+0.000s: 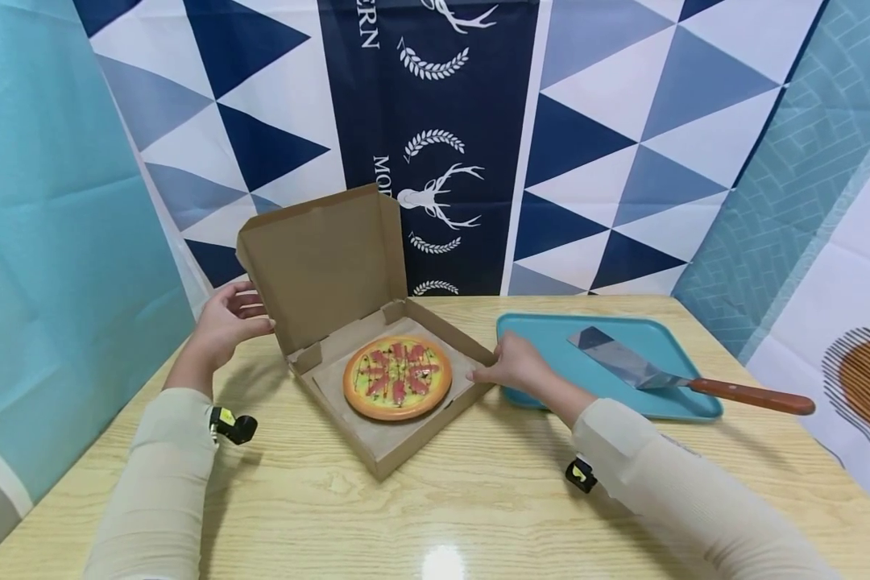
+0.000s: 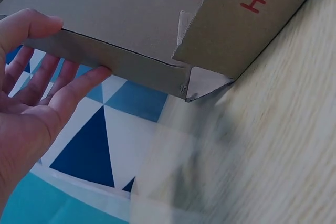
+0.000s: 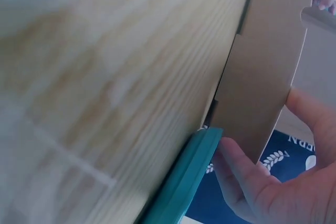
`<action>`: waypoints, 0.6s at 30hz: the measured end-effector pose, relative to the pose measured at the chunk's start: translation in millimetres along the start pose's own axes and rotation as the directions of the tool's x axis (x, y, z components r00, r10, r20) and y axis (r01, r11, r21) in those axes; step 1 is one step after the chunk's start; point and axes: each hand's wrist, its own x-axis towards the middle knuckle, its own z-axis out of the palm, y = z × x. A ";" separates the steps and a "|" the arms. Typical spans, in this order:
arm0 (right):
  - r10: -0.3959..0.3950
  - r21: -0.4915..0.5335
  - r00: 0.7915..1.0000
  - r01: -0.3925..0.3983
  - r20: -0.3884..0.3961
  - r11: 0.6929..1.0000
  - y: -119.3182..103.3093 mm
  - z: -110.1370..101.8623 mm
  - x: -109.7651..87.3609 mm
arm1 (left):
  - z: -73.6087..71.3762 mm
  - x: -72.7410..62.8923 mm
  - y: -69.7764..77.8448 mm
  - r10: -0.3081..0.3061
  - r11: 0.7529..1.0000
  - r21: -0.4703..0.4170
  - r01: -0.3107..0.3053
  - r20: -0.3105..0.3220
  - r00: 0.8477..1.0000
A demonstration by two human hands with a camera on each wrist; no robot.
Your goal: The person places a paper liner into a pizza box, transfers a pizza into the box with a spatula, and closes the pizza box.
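Observation:
A cardboard pizza box [image 1: 420, 439] stands open on the table, its lid [image 1: 326, 266] tilted up at the back left. Inside lies a round pizza [image 1: 397, 377] with pink topping strips. My left hand [image 1: 221, 326] is at the lid's left edge. In the left wrist view, that edge passes between the digits of the hand [image 2: 31, 108]. With the thumb inside and fingers outside, my right hand [image 1: 518, 366] pinches the base's right corner. The right wrist view shows those fingers [image 3: 244, 169] along the cardboard wall [image 3: 262, 51], close to the tray's rim.
To the right is a blue tray [image 1: 544, 342]. A metal pizza server [image 1: 623, 362] lies across it, its wooden handle [image 1: 754, 395] reaching past the tray's right edge. A patterned cloth [image 1: 435, 105] hangs behind the wooden table [image 1: 333, 524].

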 end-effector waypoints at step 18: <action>-0.082 -0.033 0.997 0.082 0.013 0.996 -2.0 3.3 -24.8 | 8.5 23.8 10.3 -0.087 0.982 0.171 0.080 0.038 0.995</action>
